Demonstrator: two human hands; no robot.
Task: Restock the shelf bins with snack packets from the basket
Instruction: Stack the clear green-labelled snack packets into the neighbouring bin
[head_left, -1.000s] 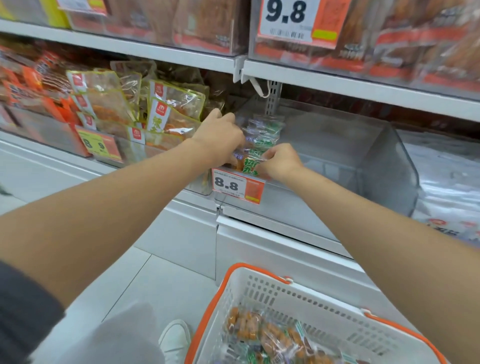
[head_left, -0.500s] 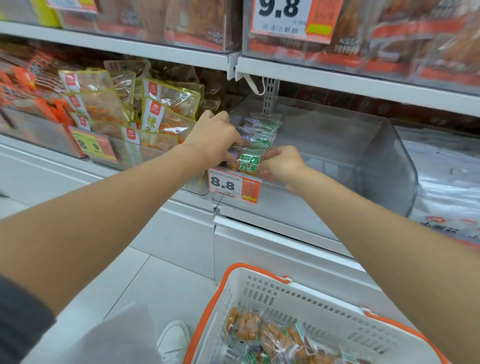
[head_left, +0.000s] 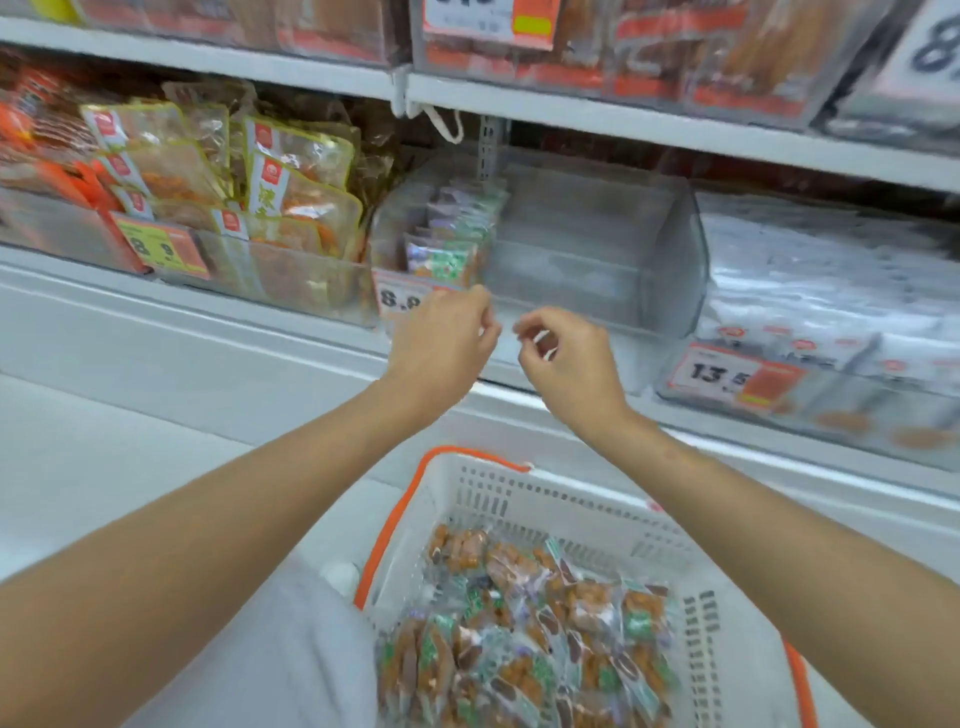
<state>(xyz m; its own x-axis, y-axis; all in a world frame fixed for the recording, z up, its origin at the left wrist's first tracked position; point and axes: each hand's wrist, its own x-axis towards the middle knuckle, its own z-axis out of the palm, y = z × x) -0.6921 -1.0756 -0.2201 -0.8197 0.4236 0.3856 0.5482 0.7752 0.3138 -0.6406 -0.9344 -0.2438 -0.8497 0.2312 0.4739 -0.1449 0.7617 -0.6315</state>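
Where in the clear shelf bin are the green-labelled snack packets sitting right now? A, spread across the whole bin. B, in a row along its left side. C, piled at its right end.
B: the snack packets stand in a row against the left wall of the clear bin, and its right part holds none.

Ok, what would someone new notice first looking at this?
Two bare hands, left hand and right hand, hover empty mid-frame before the shelf. Below them sits a white basket heaped with snack packets. Behind the hands, a clear bin holds just one row of packets along its left side.
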